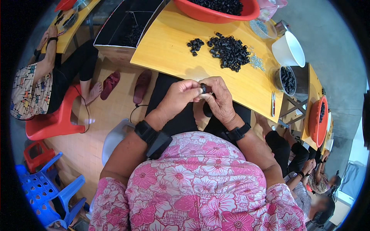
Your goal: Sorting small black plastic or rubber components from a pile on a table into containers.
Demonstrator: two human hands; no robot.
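Observation:
Both my hands meet just off the table's near edge, fingertips together around a small black plastic part (203,88). My left hand (178,95) pinches it from the left, thumb pointing inward. From the other side my right hand (220,101) grips the same part between thumb and bent fingers. Much of the part is hidden by the fingers. On the yellow table (169,46), a large pile of similar black parts (231,53) lies beyond my hands, with a smaller heap (195,46) to its left. Small silvery pieces, perhaps screws (257,62), lie beside the large pile.
A red basin (219,14) of black parts stands at the far edge. To the right are a white tub (288,49), a clear container (286,80) of black parts and a slim tool (273,104). Other people sit at tables left and right; a blue chair (46,188) stands lower left.

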